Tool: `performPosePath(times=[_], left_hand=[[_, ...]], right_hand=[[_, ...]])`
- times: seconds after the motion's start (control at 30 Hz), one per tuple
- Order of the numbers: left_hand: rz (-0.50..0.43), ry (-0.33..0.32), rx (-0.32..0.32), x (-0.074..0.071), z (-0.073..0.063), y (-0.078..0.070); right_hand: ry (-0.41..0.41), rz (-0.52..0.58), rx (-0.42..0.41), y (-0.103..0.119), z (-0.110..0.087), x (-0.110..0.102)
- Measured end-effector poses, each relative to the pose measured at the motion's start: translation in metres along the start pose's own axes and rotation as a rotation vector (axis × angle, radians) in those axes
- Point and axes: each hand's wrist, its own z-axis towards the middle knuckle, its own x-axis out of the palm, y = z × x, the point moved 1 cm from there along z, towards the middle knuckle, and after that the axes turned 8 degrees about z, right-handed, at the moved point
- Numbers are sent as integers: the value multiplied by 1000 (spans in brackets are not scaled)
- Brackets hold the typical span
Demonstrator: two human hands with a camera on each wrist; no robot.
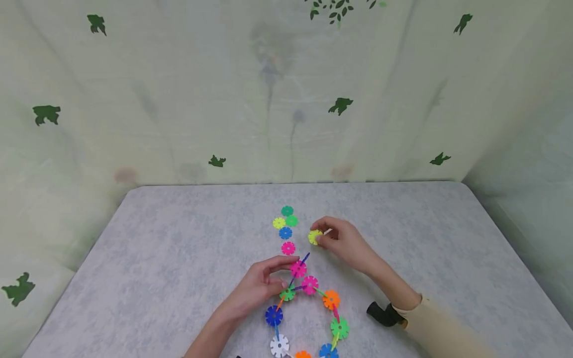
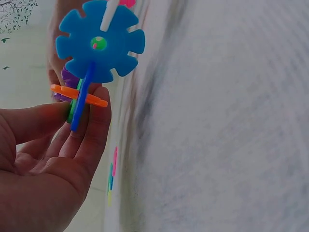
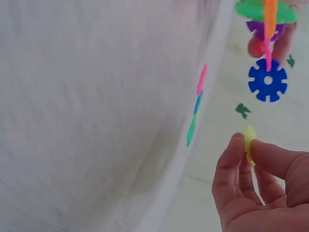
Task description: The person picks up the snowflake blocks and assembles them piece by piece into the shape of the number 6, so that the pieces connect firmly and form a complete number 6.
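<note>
My left hand (image 1: 261,281) grips a ring of linked, notched plastic discs near its far end, with fingers by the upper pink disc (image 1: 298,269) and thumb at the green disc (image 1: 287,293). A dark blue disc (image 3: 256,86) stands out from that end. In the left wrist view, a blue disc (image 2: 77,43) and an edge-on orange disc (image 2: 91,99) show at the fingers. To the right, apart from the ring, my right hand (image 1: 344,243) pinches a yellow disc (image 1: 313,237) between thumb and fingers; the right wrist view shows this disc edge-on.
Several loose discs lie on the grey table (image 1: 179,248) beyond my left hand, among them a pink disc (image 1: 288,248), a blue disc (image 1: 285,233) and another yellow disc (image 1: 279,223). A pale curtain (image 1: 188,99) hangs behind. The ring's near side runs past the frame's bottom edge.
</note>
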Motion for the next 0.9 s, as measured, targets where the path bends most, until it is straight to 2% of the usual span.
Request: performPosePath(times=[0.23, 0.47, 0.7, 0.9], left_hand=[[15, 8, -21, 0, -1, 0], [5, 12, -14, 0, -2, 1], [1, 42, 29, 2, -3, 2], [18, 33, 15, 3, -4, 1]], right_hand=[[-106, 153, 63, 4, -28, 6], [-151, 236, 59, 7, -37, 14], [-131, 284, 85, 6, -38, 18], [-109, 343, 96, 8, -39, 22]])
